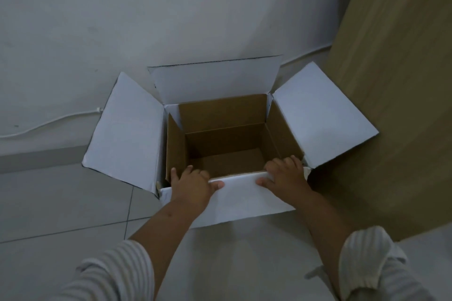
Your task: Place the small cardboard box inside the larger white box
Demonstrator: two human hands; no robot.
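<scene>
The larger white box (127, 134) stands on the floor against the wall, its four white flaps spread outward. Inside it sits the small brown cardboard box (227, 139), open at the top, its brown flaps standing up along the white walls; it looks empty. My left hand (193, 186) and my right hand (285, 176) are both on the near rim. On each hand the fingers hook over the edge into the opening and the thumb presses on the white near flap (239, 200). The near brown flap is hidden.
A wooden panel (391, 80) rises close to the box's right flap. A white cable (49, 122) runs along the foot of the wall at the left. Grey floor tiles (61, 203) lie to the left and in front.
</scene>
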